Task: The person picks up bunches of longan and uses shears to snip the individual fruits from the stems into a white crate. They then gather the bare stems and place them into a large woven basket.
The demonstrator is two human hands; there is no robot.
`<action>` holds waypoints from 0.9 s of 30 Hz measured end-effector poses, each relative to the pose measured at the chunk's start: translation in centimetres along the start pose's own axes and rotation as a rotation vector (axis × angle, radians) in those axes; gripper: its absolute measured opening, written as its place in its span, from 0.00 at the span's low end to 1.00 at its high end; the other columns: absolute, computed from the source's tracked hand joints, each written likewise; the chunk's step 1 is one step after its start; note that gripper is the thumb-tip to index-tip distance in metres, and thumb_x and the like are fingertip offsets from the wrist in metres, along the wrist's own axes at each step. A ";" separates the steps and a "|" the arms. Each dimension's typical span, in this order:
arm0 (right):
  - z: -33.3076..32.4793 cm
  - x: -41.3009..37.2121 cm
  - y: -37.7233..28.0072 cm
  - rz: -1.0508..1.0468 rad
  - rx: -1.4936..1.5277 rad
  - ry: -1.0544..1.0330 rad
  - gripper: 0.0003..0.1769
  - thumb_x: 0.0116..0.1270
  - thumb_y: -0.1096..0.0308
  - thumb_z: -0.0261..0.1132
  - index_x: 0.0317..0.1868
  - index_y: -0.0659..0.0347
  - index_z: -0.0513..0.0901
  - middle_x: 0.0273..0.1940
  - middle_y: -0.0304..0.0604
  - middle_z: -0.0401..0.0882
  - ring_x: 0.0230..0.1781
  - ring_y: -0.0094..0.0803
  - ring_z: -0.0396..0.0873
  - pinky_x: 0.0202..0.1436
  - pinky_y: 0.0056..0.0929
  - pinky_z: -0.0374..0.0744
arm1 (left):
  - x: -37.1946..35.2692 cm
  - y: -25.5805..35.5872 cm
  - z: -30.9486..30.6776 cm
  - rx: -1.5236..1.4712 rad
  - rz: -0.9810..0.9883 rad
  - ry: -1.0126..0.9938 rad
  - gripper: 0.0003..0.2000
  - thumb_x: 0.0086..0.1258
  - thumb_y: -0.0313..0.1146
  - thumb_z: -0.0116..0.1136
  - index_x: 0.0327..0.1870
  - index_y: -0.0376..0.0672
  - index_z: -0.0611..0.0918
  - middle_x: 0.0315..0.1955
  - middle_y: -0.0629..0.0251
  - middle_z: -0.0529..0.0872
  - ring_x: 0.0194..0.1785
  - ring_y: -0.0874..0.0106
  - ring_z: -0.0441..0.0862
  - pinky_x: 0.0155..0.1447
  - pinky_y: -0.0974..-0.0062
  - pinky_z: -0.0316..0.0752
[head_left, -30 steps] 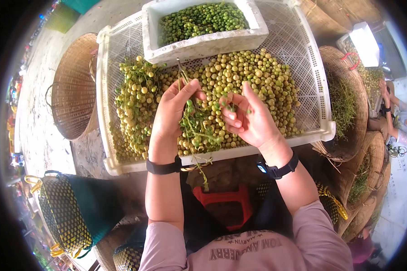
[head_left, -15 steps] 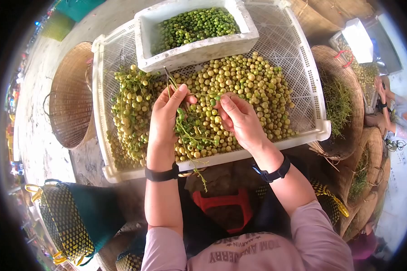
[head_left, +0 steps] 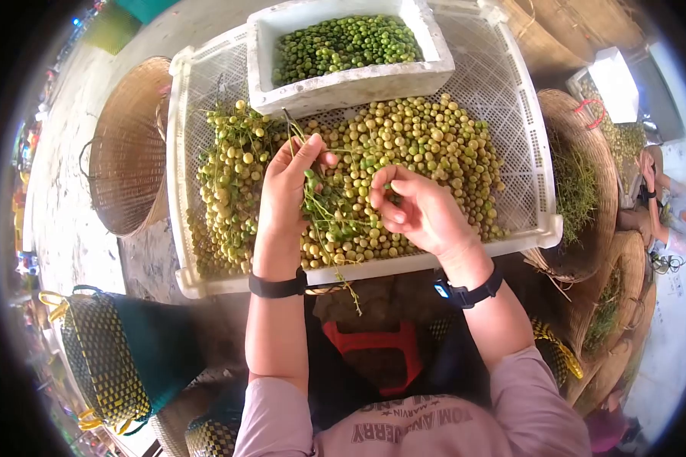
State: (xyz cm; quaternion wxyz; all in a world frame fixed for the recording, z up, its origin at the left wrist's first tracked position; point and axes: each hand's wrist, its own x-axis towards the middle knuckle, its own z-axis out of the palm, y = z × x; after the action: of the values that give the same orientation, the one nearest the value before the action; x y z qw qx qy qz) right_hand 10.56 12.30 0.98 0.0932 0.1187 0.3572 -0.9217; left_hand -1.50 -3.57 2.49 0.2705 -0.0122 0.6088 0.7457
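My left hand (head_left: 293, 175) is closed round a green stem bunch (head_left: 328, 207) whose thin twigs and small green fruits hang below the fingers. To its right, my right hand (head_left: 423, 206) has curled fingers, with a small green fruit (head_left: 391, 193) held among them. Both hands are above the heap of yellow-green fruits (head_left: 434, 145) in a white perforated tray (head_left: 520, 175). Fruits still on stems (head_left: 232, 164) lie at the tray's left. A white foam box (head_left: 343, 86) of greener fruits (head_left: 351, 46) rests at the tray's back.
A wicker basket (head_left: 126, 152) stands left of the tray, and another (head_left: 598, 164) with green stems stands right. A checkered bag (head_left: 103, 358) is at lower left. A red stool (head_left: 373, 340) shows below. Another person's arm (head_left: 652, 190) is at far right.
My right hand has moved away from the bunch, to the right and down, and its palm has turned upward. My left hand still grips the stems.
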 end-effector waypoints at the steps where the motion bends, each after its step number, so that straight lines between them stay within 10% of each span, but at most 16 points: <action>1: -0.2 0.3 0.6 -0.049 -0.008 0.013 0.17 0.74 0.53 0.55 0.42 0.60 0.78 0.30 0.31 0.73 0.21 0.13 0.61 0.22 0.12 0.60 | -0.2 0.0 0.4 -0.034 0.015 -0.029 0.09 0.72 0.40 0.58 0.40 0.44 0.79 0.30 0.70 0.84 0.31 0.83 0.77 0.37 0.85 0.72; 10: 0.5 0.7 1.8 -0.261 -0.489 0.307 0.20 0.74 0.50 0.57 0.42 0.60 0.80 0.24 0.26 0.71 0.19 0.10 0.59 0.21 0.11 0.58 | 0.0 -1.2 0.9 0.039 0.061 -0.108 0.09 0.72 0.39 0.58 0.38 0.43 0.78 0.29 0.68 0.85 0.32 0.82 0.77 0.42 0.85 0.70; 18: 0.2 -0.1 0.2 -0.029 -0.124 0.053 0.15 0.76 0.59 0.54 0.46 0.61 0.81 0.27 0.27 0.69 0.22 0.10 0.59 0.22 0.10 0.58 | -0.1 0.0 0.3 0.043 -0.020 -0.044 0.10 0.71 0.42 0.58 0.39 0.46 0.79 0.29 0.72 0.84 0.35 0.84 0.75 0.40 0.83 0.67; 27: 0.1 -0.7 -0.5 0.051 -0.339 -0.139 0.24 0.75 0.49 0.52 0.28 0.60 0.76 0.21 0.29 0.65 0.18 0.13 0.57 0.19 0.14 0.55 | -0.3 0.2 0.1 0.073 -0.046 -0.087 0.08 0.68 0.42 0.61 0.39 0.51 0.80 0.28 0.78 0.82 0.32 0.88 0.74 0.33 0.88 0.57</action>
State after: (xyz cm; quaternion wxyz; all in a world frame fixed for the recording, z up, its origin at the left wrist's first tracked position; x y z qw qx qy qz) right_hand 11.07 12.67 1.61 0.1595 0.0464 0.4970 -0.8517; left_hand -1.34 -3.65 2.76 0.3142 0.0161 0.6226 0.7165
